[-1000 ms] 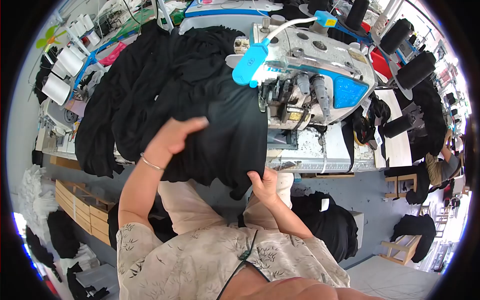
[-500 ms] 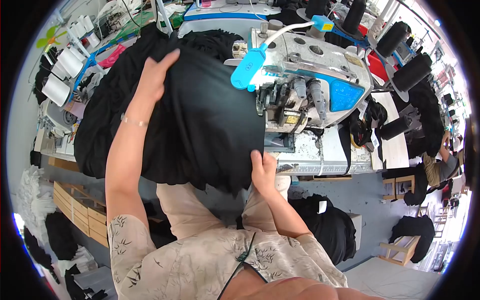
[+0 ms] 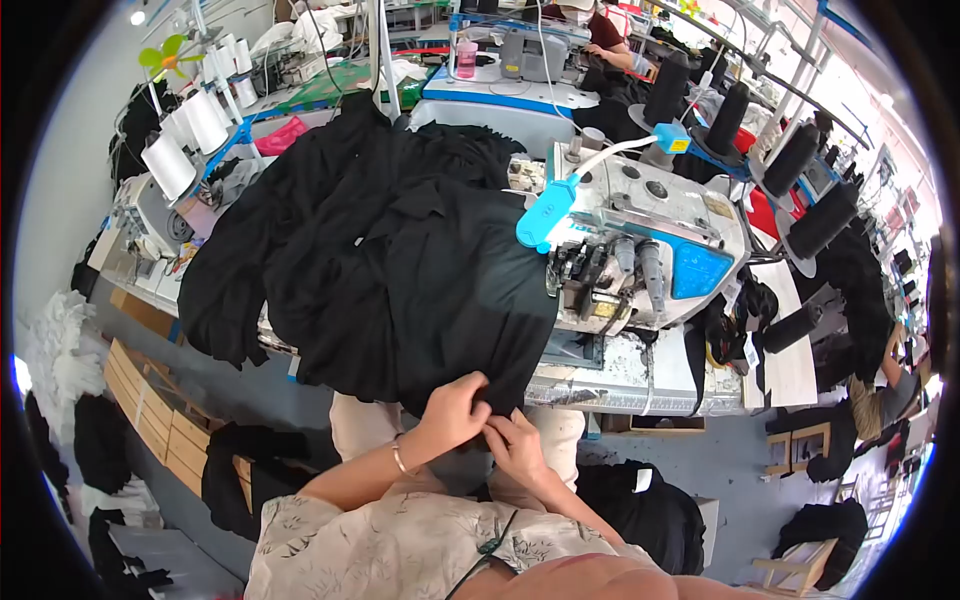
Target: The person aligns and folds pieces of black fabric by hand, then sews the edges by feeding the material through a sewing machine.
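Note:
Black fabric [image 3: 460,290] lies in folds over the table to the left of the sewing machine [image 3: 650,220], its front edge hanging over the table's edge. My left hand [image 3: 455,412], with a bracelet at the wrist, pinches the fabric's lower edge. Close beside it, my right hand [image 3: 515,448] has its fingers closed on the same edge, the fingertips of both hands nearly touching. A blue clip-on lamp [image 3: 548,215] shines on the machine's needle area, just right of the cloth.
Black thread cones [image 3: 790,160] stand behind the machine at right, white cones [image 3: 168,165] at left. A wooden bench [image 3: 150,400] is at lower left. Black cloth [image 3: 645,515] is heaped on the right. Another person [image 3: 612,50] sits at the back; one more is at far right.
My left hand has come down from the top of the fabric to its front edge, beside my right hand, which has moved lower. The view has shifted, showing more of the background.

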Motion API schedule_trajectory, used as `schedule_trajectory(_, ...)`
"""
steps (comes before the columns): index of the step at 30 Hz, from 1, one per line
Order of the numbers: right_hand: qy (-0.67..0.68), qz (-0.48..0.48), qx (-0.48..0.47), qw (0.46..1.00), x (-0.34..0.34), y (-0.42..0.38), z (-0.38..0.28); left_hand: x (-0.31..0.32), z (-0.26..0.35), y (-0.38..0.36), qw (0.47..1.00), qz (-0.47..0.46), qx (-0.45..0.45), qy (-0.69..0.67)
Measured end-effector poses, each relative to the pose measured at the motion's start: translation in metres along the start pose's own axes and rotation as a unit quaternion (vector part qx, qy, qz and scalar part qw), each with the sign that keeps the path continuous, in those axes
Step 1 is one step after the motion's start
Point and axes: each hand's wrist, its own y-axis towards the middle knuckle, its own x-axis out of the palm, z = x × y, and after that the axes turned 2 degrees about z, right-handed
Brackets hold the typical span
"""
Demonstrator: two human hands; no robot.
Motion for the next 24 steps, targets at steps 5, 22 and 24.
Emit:
schedule_trajectory(5,-0.112,0.031,-0.074,0.99,0.003,-0.007,-0.023,-0.048,-0.011,-0.035,0.986,-0.045,-0.15,-0.056)
schedule_trajectory(22,0.274,-0.174,0.023,0.946,0.037,0.089,-0.142,-0.174,0.059,-0.044,0.972,0.08,-0.043,-0.218)
schedule_trajectory(24,0.317,-0.16,0.051,0.933,0.043,0.087,-0.15,-0.177,0.057,-0.046,0.987,0.08,0.011,-0.141)
